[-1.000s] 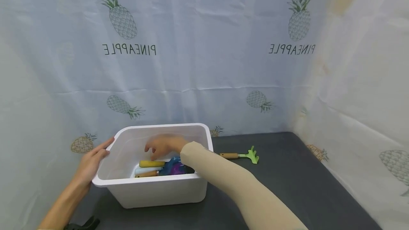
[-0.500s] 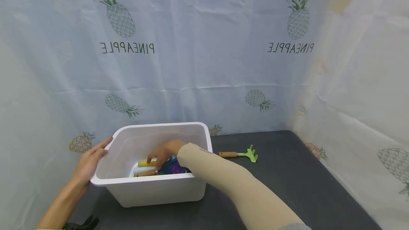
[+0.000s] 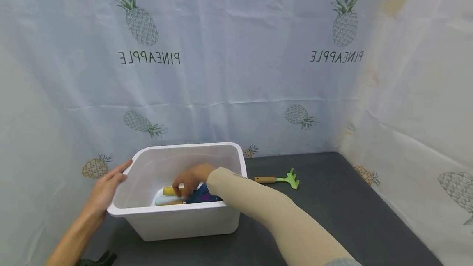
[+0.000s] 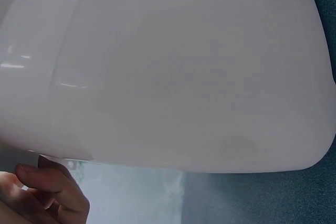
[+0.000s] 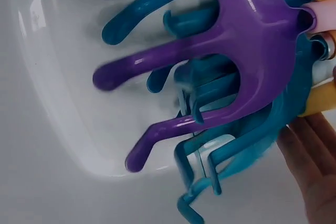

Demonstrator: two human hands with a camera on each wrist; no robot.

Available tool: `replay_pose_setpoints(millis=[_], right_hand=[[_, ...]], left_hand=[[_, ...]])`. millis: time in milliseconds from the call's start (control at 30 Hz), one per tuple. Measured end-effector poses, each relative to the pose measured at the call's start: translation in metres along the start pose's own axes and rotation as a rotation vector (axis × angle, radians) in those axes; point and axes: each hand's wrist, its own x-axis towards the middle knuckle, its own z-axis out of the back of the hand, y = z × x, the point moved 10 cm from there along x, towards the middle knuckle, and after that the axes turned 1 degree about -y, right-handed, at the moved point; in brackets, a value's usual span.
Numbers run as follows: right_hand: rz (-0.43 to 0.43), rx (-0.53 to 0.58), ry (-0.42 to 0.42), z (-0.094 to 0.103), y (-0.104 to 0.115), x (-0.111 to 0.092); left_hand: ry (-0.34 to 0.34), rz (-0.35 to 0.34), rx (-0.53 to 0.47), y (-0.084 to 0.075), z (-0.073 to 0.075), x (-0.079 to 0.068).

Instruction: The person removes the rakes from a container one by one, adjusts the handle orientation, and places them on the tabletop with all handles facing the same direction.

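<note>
A white plastic tub (image 3: 177, 225) stands on the dark table at centre left. My left hand (image 3: 105, 190) grips its left rim; in the left wrist view curled fingers (image 4: 58, 187) show at the rim. My right hand (image 3: 190, 180) reaches down into the tub, fingers bent about a yellow-handled hand rake (image 3: 168, 191). Light blue and wooden handles lie beside it. The right wrist view shows a purple rake head (image 5: 257, 40) over several teal rake heads (image 5: 257, 129). Fingers pass behind the lowest yellow handle there; the thumb's contact is mostly hidden.
A green hand rake (image 3: 292, 179) with a wooden handle lies on the dark table (image 3: 314, 208) right of the tub. A black object (image 3: 97, 260) sits at the lower left edge. Pineapple-printed curtains (image 3: 236, 73) enclose the back and sides.
My right hand has lowered from above the handles onto them, its fingers bending about the yellow one. The left hand stays on the rim and the tub has kept its place.
</note>
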Motion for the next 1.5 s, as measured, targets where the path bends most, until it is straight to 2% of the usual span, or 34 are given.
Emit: replay_pose_setpoints(millis=[200,333,533,700,933,1133,1500], right_hand=[[0.017,-0.156,-0.132,0.011,0.007,0.002],[0.043,-0.235,-0.154,0.013,0.009,0.003],[0.034,-0.203,-0.209,0.022,0.012,0.001],[0.006,-0.154,-0.218,0.028,0.011,-0.004],[0.013,-0.2,-0.261,0.038,0.008,-0.008],[0.022,-0.298,-0.284,0.046,0.01,-0.009],[0.015,-0.365,-0.351,0.057,0.017,-0.016]], left_hand=[[-0.01,0.012,0.003,0.002,0.001,0.0],[-0.011,0.02,0.015,0.003,0.002,0.001],[-0.009,0.012,0.02,0.003,0.002,0.0],[-0.014,0.009,0.008,0.005,0.003,0.0],[0.006,0.004,-0.005,0.004,0.0,0.002],[-0.005,-0.003,-0.01,0.002,0.001,0.002],[-0.003,0.003,0.0,0.001,0.0,0.001]])
